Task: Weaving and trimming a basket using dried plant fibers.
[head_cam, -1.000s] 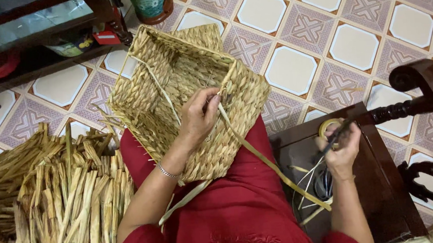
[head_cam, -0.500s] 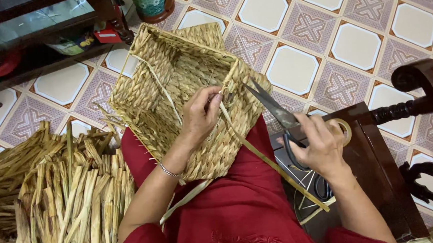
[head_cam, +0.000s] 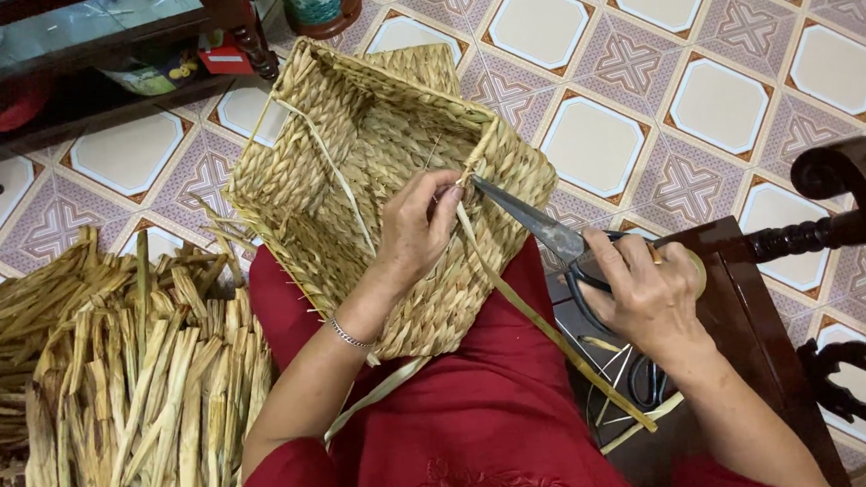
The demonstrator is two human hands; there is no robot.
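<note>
red embroidered garment [head_cam: 485, 441] | short sleeves | silver bracelet [head_cam: 348, 335]

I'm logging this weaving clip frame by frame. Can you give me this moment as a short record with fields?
Left hand: left hand pinches a straw strand at the rim of the woven basket
Right hand: right hand holds scissors, blade tips at the strand beside the left fingers
Basket: on the lap, over red cloth
Left of person: pile of dried straw on the tiled floor
Right of person: dark wooden chair
</note>
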